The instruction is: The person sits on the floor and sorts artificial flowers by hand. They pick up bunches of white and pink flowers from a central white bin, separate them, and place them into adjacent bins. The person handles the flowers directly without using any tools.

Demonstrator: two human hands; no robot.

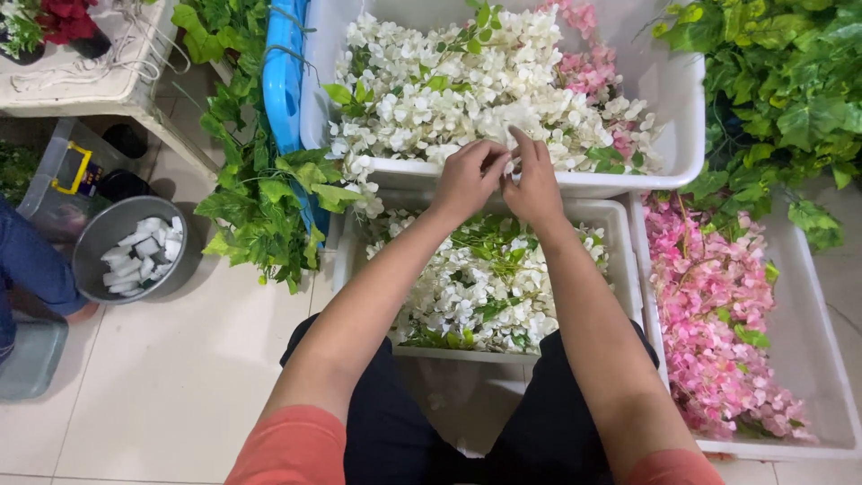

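My left hand (pixel 467 176) and my right hand (pixel 532 182) meet over the front rim of a large white tub (pixel 682 135) heaped with white artificial flowers (pixel 449 85). Both hands pinch a small white flower sprig (pixel 510 154) between their fingertips. Just below my hands stands a smaller white tub (pixel 620 242) filled with more white flowers and green leaves (pixel 476 278), between my knees. Pink flowers (pixel 588 63) lie at the right end of the large tub.
A white tray of pink flowers (pixel 709 314) stands at the right. Green leaf garlands (pixel 260 189) hang at the left beside a blue crate (pixel 283 72), more foliage (pixel 790 90) at upper right. A grey bucket with white pieces (pixel 135 247) and another person's leg (pixel 31 265) are at left.
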